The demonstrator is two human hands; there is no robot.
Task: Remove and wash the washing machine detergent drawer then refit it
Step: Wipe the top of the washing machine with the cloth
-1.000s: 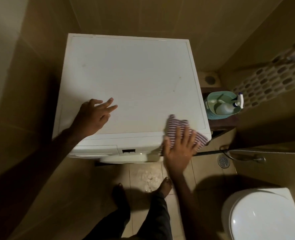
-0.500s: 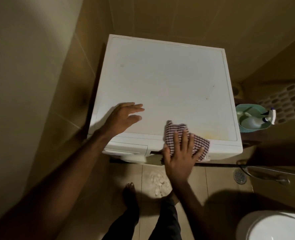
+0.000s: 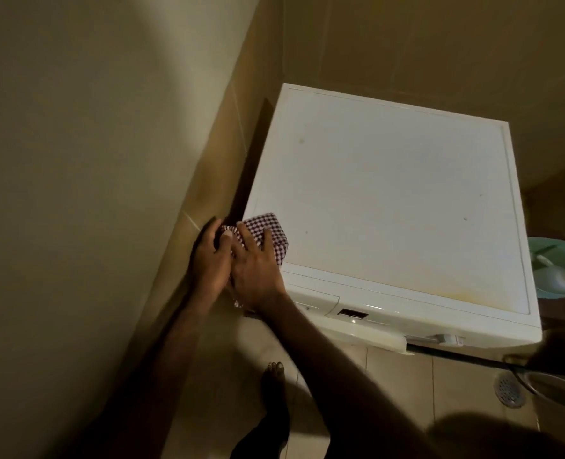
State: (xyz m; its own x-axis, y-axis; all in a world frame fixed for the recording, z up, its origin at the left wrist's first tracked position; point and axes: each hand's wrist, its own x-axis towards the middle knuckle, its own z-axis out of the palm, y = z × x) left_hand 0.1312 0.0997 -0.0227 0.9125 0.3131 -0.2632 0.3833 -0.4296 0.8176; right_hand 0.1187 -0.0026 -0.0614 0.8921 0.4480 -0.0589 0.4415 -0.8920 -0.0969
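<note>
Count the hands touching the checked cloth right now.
2. The left hand is at the front left corner of the washing machine, against the checked cloth. The right hand lies over the cloth beside it. Their finger contact underneath is partly hidden.

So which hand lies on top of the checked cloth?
The right hand: its spread fingers lie over the red-and-white checked cloth; the left hand is beside it, toward the wall.

Both hands meet at the front left corner of the white washing machine (image 3: 390, 207). The right hand (image 3: 258, 271) lies over a checked cloth (image 3: 268, 235) on that corner, fingers spread; the left hand (image 3: 208, 260) curls round the cloth's left edge. The detergent drawer (image 3: 314, 298) sits closed just right of the hands. A bare foot (image 3: 274, 389) stands on the tiled floor before the machine.
</note>
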